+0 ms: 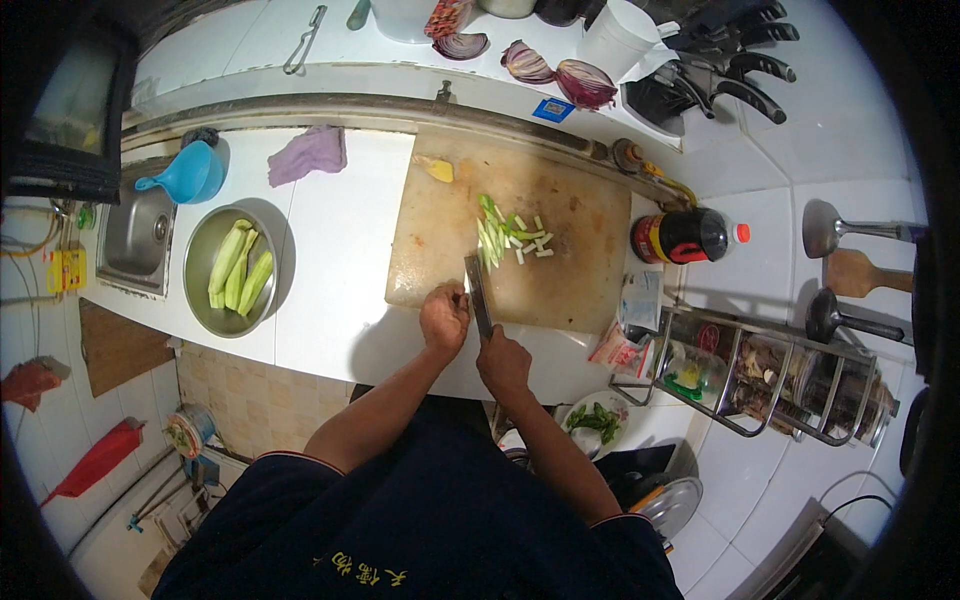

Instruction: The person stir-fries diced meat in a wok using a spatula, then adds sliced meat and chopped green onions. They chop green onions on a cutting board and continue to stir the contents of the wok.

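My right hand (504, 364) grips the handle of a kitchen knife (478, 296), its blade over the front edge of a worn cutting board (570, 289). Close against the blade's left side is my left hand (444, 319), fingers curled; whether they pinch anything is hidden. Just beyond the knife tip lie cut scallion pieces (491, 236), longer green slivers at left and short pale bits at right. A yellow piece of ginger (441, 170) rests near the board's far left corner. On the counter to the left, a steel bowl (193, 300) holds several peeled green gourds (229, 262).
A dark sauce bottle (686, 235) with a red cap stands right of the board, near a metal rack (757, 375). Behind are cut red onions (586, 82) and a knife block (656, 105). Leftward are a purple cloth (307, 155), blue ladle (191, 172) and sink (139, 232).
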{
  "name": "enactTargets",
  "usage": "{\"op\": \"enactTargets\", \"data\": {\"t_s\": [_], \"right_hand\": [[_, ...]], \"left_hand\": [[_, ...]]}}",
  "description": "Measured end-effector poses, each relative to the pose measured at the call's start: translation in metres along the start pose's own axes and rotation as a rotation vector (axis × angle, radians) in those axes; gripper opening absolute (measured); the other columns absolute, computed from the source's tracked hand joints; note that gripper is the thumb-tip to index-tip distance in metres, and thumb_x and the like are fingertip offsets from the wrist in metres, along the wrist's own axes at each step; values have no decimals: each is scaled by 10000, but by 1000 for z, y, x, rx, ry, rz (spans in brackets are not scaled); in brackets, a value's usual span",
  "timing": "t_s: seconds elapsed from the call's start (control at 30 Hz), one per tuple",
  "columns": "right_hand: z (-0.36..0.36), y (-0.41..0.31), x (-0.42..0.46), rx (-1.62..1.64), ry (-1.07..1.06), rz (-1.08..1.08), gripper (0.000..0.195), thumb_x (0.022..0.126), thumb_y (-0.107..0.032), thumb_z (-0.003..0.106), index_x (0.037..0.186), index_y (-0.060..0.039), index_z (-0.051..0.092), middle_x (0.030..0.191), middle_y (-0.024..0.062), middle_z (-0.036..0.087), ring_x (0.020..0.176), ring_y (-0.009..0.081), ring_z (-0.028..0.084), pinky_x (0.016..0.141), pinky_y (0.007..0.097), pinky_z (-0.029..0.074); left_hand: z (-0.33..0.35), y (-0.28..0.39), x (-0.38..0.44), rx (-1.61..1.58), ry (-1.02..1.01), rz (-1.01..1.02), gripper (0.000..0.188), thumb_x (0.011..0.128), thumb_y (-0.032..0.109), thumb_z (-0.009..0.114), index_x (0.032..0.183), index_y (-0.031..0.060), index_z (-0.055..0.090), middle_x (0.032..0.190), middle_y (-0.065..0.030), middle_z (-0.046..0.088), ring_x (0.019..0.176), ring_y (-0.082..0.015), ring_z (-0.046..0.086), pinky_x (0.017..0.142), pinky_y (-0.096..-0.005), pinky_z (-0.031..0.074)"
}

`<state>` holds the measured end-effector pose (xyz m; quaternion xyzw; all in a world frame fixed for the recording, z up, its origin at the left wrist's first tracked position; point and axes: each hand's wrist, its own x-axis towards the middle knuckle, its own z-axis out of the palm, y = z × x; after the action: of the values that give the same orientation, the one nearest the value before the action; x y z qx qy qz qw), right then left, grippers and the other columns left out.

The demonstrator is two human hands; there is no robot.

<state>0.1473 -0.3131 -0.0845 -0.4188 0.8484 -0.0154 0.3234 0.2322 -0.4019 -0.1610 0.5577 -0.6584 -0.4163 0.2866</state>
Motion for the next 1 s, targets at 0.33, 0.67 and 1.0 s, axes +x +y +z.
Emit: {"op": "enactTargets", "data": {"t_s": [0.33,0.67,1.0], "right_hand": [[10,3,22,4,57,-95,257,941,-263,553,944,-12,607,770,254,670,752,435,675,677,539,526],[-1,0,24,105,211,-71,263,944,-291,573,947,-30,605,749,247,661,738,448,662,683,531,520],[7,3,-12,48,-24,3,295,962,-326,545,1004,-35,568,767,235,672,750,438,669,692,548,508]], "left_hand": [[2,-3,-1,64,41,92,65,801,50,638,864,38,635,855,-177,644,840,-398,619,745,-460,501],[-5,-12,-9,-184,96,31,110,886,81,615,956,9,660,845,-178,648,782,-348,630,725,-422,504],[-22,-6,-13,-120,-12,-12,68,881,104,634,910,47,657,803,-150,641,741,-331,625,685,-406,489]]}}
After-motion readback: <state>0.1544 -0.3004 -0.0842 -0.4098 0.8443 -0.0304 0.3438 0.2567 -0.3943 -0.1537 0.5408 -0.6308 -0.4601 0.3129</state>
